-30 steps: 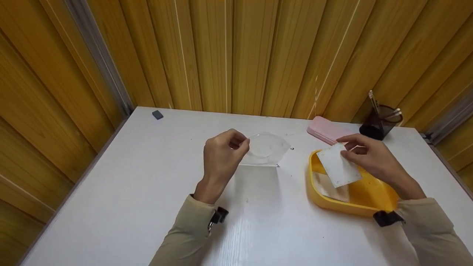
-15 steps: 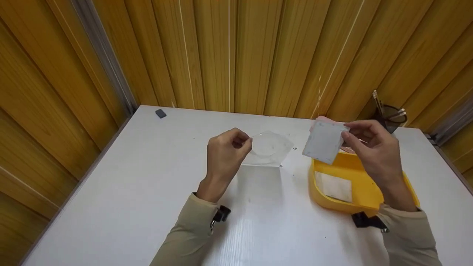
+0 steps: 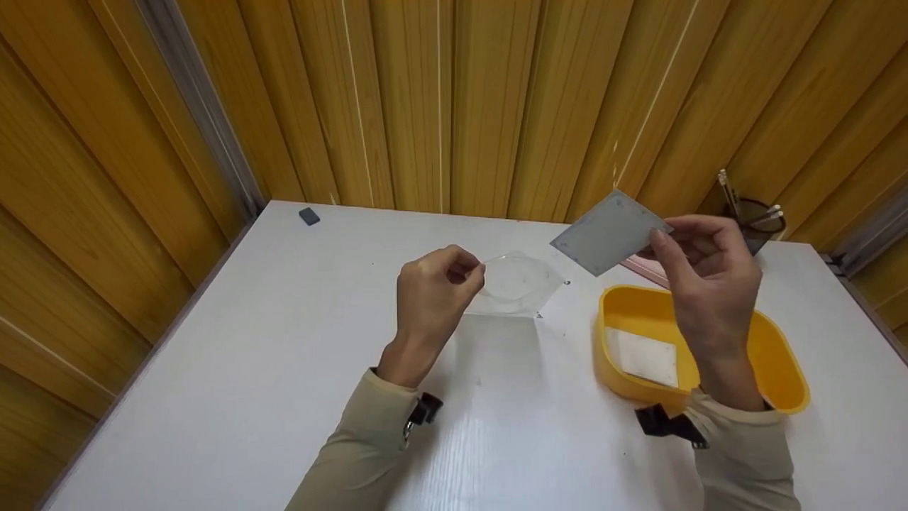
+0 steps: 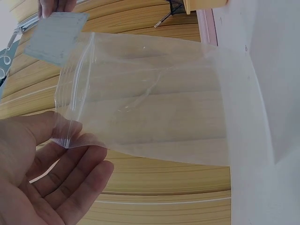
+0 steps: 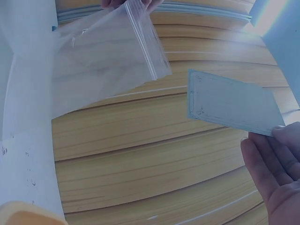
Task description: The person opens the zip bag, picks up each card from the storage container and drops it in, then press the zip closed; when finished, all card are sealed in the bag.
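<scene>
My left hand [image 3: 436, 312] pinches a clear zip-lock bag [image 4: 154, 98] at one end of its ridged seal strip. The bag's mouth rises from the table and its bottom end meets the white tabletop, as the left wrist view shows. My right hand [image 3: 716, 284] holds a pale grey-blue rectangular card [image 3: 611, 233] by one corner between thumb and fingers. Faint marks run along the edges of the card [image 5: 232, 101]. It is in the air, right of the bag's mouth, and overlaps that mouth slightly in the left wrist view.
Below my right hand stands a yellow tray [image 3: 624, 387] with a whitish card [image 3: 644, 357] lying in it. Behind are a partly hidden pink case [image 3: 645, 271] and a dark pen cup [image 3: 760, 220]. A small dark block [image 3: 308, 216] lies at the back left, before the wood-panelled wall.
My right hand has lifted the card out from over the yellow tray and moved it up and left, turning it. The left hand and bag have stayed nearly still.
</scene>
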{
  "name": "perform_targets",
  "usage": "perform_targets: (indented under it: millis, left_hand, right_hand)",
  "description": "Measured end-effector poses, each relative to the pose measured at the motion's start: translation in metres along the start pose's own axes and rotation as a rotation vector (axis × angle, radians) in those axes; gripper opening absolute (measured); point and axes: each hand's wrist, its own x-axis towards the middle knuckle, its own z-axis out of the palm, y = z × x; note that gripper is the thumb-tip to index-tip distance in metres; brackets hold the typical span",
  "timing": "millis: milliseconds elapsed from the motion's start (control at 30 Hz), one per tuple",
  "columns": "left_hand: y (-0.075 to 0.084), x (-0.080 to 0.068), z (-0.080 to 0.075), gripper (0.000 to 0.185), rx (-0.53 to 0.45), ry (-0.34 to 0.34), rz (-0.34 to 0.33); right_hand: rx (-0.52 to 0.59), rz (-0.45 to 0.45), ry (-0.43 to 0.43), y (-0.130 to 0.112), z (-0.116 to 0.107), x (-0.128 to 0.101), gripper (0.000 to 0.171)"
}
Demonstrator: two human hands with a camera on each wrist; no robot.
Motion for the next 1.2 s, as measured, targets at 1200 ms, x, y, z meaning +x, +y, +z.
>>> perform_targets:
  millis: [1200]
  left_hand:
    - [0.002,0.0,-0.003,0.007,-0.059,-0.034,0.028]
  right_hand:
    - [-0.105,-0.287,-0.316,0.003,0.048,-0.02,0.022]
